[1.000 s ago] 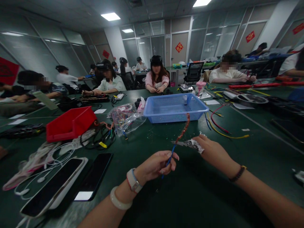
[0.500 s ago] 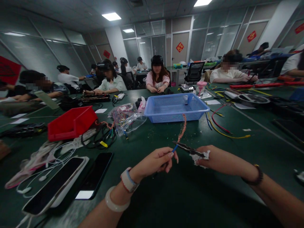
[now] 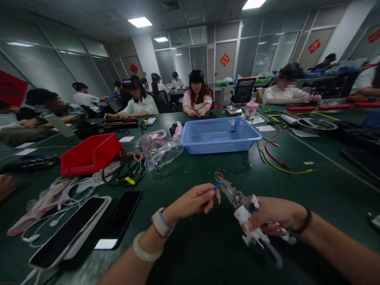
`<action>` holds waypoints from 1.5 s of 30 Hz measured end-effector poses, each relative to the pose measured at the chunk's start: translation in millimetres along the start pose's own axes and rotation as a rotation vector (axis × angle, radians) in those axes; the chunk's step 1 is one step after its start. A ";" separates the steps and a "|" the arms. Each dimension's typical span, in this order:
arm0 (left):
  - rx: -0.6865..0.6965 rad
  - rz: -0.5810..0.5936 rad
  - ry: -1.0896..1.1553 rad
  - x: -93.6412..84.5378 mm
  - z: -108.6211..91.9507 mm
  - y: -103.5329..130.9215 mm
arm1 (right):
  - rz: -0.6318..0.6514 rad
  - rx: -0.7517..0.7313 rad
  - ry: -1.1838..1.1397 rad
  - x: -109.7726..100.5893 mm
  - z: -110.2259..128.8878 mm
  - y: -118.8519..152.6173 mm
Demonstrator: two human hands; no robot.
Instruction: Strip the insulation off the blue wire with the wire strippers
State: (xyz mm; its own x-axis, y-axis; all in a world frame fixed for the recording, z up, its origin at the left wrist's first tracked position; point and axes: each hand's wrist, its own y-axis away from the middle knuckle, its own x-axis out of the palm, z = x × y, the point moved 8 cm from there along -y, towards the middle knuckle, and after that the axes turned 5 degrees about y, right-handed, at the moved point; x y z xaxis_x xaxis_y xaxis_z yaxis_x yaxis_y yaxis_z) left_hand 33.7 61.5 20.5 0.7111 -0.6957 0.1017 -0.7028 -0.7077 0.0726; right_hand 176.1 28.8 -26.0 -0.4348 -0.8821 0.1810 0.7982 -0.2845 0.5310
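Between the thumb and fingers of my left hand (image 3: 196, 199) is a short blue wire (image 3: 217, 186), pointing up and right. My right hand (image 3: 271, 215) is wrapped round a pair of wire strippers (image 3: 236, 196). White tissue (image 3: 244, 217) is bunched about their handles, and a grey handle end sticks out below. The jaws lie right by the tip of the blue wire; whether they grip it I cannot tell. A little coppery strand (image 3: 219, 174) shows just beyond the jaw tips, mostly hidden behind them.
Beyond my hands stands a blue plastic basket (image 3: 221, 148). A red bin (image 3: 89, 156), a clear bag of wires (image 3: 157, 148) and black cables (image 3: 118, 174) lie to the left. Two phones (image 3: 118, 219) (image 3: 73, 227) rest near my left arm. Loose coloured wires (image 3: 277, 162) lie right of the basket.
The wire strippers have turned so their flat side shows, and my right hand has come lower and nearer. The long copper braid that stood above the jaws is now mostly out of sight.
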 end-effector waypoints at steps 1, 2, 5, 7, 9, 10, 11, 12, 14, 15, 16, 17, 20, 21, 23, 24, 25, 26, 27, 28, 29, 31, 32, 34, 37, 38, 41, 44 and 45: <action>0.001 -0.012 0.009 -0.9 1.4 -0.9 | 0.046 -0.005 -0.048 3.7 -1.4 -2.2; -0.001 -0.025 0.017 -1.8 3.2 -2.1 | 0.087 -0.012 -0.089 7.0 -2.1 -4.3; -0.001 -0.115 0.038 -8.1 8.7 -6.7 | 0.104 -0.050 -0.181 8.4 -0.4 -10.8; 0.006 -0.216 0.052 -16.0 11.3 -9.0 | 0.044 -0.072 -0.227 3.7 1.6 -15.8; 0.012 -0.305 0.058 -23.6 12.4 -9.3 | -0.022 -0.079 -0.269 -1.3 2.6 -19.9; 0.012 -0.327 0.056 -26.0 12.5 -9.2 | -0.048 -0.081 -0.290 -3.3 2.8 -21.3; 0.010 -0.334 0.051 -27.3 12.2 -8.9 | -0.069 -0.085 -0.306 -5.1 3.1 -22.1; 0.008 -0.333 0.042 -27.9 11.8 -8.7 | -0.082 -0.088 -0.318 -6.2 3.2 -22.4; 0.000 -0.322 0.020 -28.2 10.9 -7.9 | -0.091 -0.091 -0.332 -7.5 3.2 -21.8; -0.004 -0.322 0.002 -28.4 10.6 -7.4 | -0.097 -0.095 -0.336 -8.2 3.2 -21.0; -0.011 -0.330 -0.019 -28.9 10.7 -6.8 | -0.093 -0.096 -0.340 -8.2 3.2 -20.3; -0.020 -0.341 -0.042 -29.5 11.1 -6.3 | -0.078 -0.097 -0.346 -7.3 3.4 -19.8; -0.040 -0.362 -0.086 -29.7 13.0 -5.5 | 0.014 -0.104 -0.380 -1.1 4.0 -19.6; -0.036 -0.363 -0.082 -29.4 13.1 -5.4 | 0.048 -0.104 -0.393 1.0 3.7 -20.1; -0.015 -0.373 -0.045 -29.6 12.3 -5.1 | 0.083 -0.104 -0.408 2.3 1.4 -21.3; -0.002 -0.383 -0.017 -30.4 11.7 -4.7 | 0.088 -0.099 -0.403 1.8 -0.5 -21.7; 0.012 -0.395 0.013 -31.6 10.9 -4.2 | 0.090 -0.091 -0.390 1.1 -2.7 -21.4; 0.026 -0.408 0.042 -32.9 9.9 -3.7 | 0.092 -0.082 -0.366 0.1 -4.6 -20.2; 0.040 -0.417 0.068 -34.1 8.7 -3.2 | 0.095 -0.072 -0.332 -1.0 -6.0 -17.7; 0.054 -0.424 0.089 -35.2 7.2 -2.7 | 0.094 -0.065 -0.288 -2.5 -6.4 -13.6; 0.067 -0.427 0.101 -35.9 5.6 -2.3 | 0.090 -0.061 -0.233 -4.2 -5.6 -8.1; 0.080 -0.426 0.099 -36.0 2.8 -1.8 | 0.053 -0.065 -0.099 -10.0 -0.1 6.5; 0.078 -0.420 0.088 -35.3 2.1 -1.7 | 0.020 -0.073 -0.022 -13.9 4.6 14.5; 0.064 -0.403 0.060 -32.5 1.9 -2.1 | -0.124 -0.121 0.130 -27.5 18.3 29.3; 0.037 -0.374 0.047 -27.2 4.4 -2.9 | -0.503 -0.285 0.378 -56.5 46.5 47.1; 0.027 -0.362 0.054 -25.3 6.0 -3.3 | -0.656 -0.357 0.476 -65.1 55.8 52.6; 0.001 -0.319 0.091 -19.2 11.2 -4.6 | -1.109 -0.528 0.815 -76.7 73.3 66.2; -0.024 -0.274 0.108 -12.9 15.9 -6.3 | -1.294 -0.511 1.074 -72.1 71.0 60.0; -0.033 -0.263 0.107 -11.2 17.2 -6.8 | -1.306 -0.488 1.126 -69.7 68.8 56.2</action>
State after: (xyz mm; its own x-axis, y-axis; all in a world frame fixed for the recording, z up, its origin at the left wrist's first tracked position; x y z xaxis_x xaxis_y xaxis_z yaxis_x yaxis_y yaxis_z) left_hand 30.8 72.0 1.8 0.8643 -0.4702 0.1787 -0.4956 -0.8567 0.1426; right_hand 222.6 100.1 48.1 -0.5232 0.2359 -0.8189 0.3344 -0.8270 -0.4519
